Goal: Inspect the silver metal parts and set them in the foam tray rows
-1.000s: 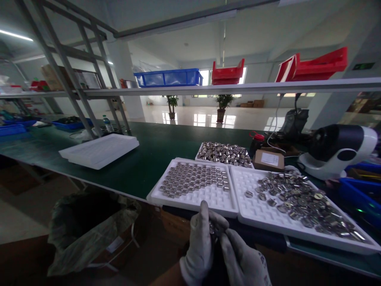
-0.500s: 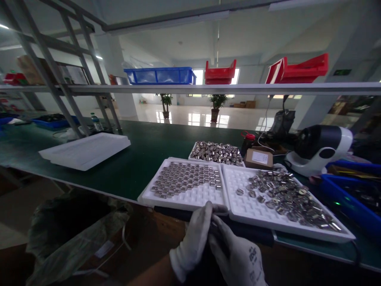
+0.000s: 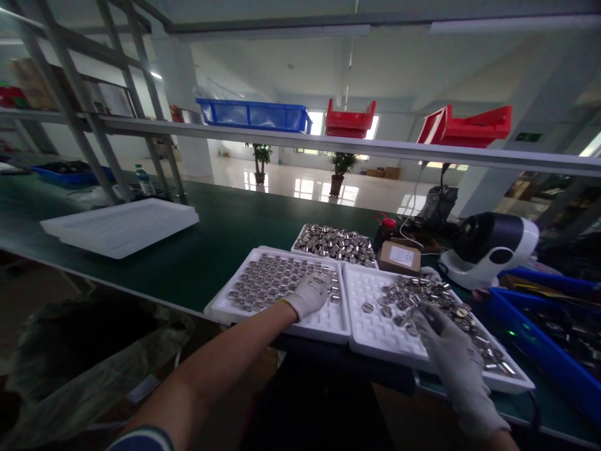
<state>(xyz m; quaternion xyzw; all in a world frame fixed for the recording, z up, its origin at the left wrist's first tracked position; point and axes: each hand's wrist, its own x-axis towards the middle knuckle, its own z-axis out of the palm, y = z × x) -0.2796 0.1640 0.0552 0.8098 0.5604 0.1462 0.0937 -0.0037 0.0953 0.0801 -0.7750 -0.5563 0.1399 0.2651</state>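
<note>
My left hand (image 3: 313, 293), in a white work glove, reaches over the right part of the left white foam tray (image 3: 328, 322). Its fingers are curled downward among the rows of short metal cylinders (image 3: 263, 282), and what they pinch is hidden. My right hand (image 3: 446, 344), gloved too, is at the near side of a heap of loose metal cylinders (image 3: 425, 291) in the right foam tray (image 3: 375, 335). Its fingers are bent together at the parts; whatever is between the fingertips does not show clearly.
Behind stands another foam tray of loose cylinders (image 3: 335, 243). A small cardboard box (image 3: 399, 258), a red-capped bottle (image 3: 385, 230) and a black-and-white machine (image 3: 493, 247) are at right, near a blue bin (image 3: 530, 338). White foam lids (image 3: 122, 228) lie left. A shelf (image 3: 366, 145) spans above.
My hands were together in front of the trays. They have parted: the left has moved forward over the left tray, the right over to the heap in the right tray.
</note>
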